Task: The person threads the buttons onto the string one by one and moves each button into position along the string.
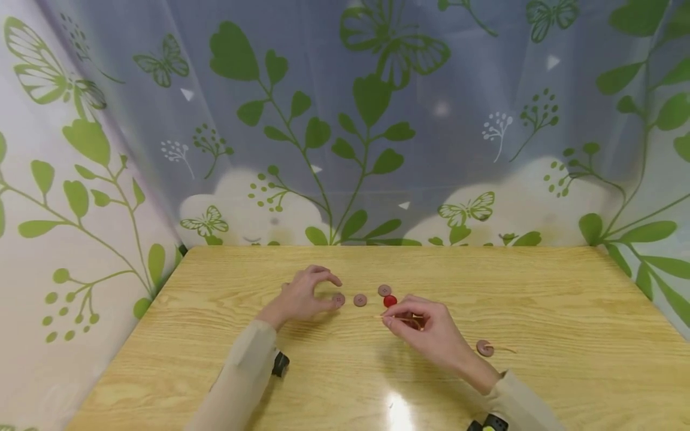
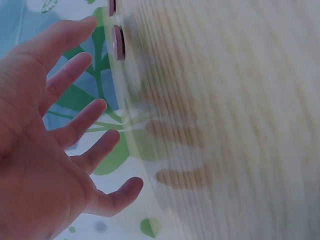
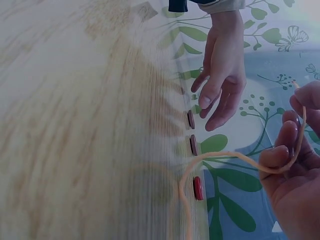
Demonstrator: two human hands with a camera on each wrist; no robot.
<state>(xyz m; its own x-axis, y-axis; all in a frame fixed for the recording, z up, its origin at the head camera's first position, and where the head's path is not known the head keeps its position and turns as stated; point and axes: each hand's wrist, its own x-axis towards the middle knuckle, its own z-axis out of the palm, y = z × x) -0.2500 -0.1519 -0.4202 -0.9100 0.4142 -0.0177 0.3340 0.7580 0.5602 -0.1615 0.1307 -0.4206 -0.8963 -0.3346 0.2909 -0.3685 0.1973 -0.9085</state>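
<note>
Cord (image 3: 225, 154): thin, orange, curving — pinched in the right hand (image 1: 433, 335), tip pointed left.
Leftmost brown button (image 1: 338, 299): round, holed; left of the cord's tip, nearest the left hand (image 1: 304, 296), held spread and empty above the table (image 1: 566, 299).
Red button (image 1: 390, 301): glossy, between right hand and far edge.
Rightmost brown button (image 1: 482, 351): crossed by cord — laid nearer the right edge.

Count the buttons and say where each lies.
5 clear: one button beside the left hand, another button to its right, a red button with a brown button behind it, and a lone button beside the right hand. Hands may hide more.
</note>
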